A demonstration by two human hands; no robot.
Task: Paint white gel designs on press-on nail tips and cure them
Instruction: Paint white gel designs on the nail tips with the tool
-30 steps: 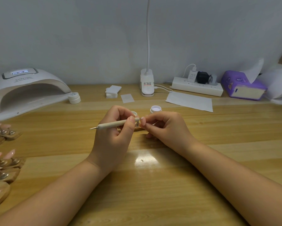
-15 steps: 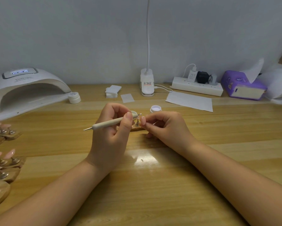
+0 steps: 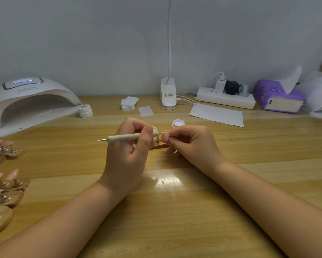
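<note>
Head view shows your left hand gripping the pen and your right hand pinching the pink nail tip, so next dab white gel gently.

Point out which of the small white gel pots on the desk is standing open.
The open pot just beyond the right hand, showing pale gel inside. The closed pot beside the curing lamp keeps its lid.

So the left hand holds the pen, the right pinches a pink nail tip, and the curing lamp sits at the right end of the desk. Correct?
Not quite. The head view shows the curing lamp at the left end of the desk, not the right. The rest stands: the left hand holds the pen, and the right hand pinches a pink nail tip.
</note>
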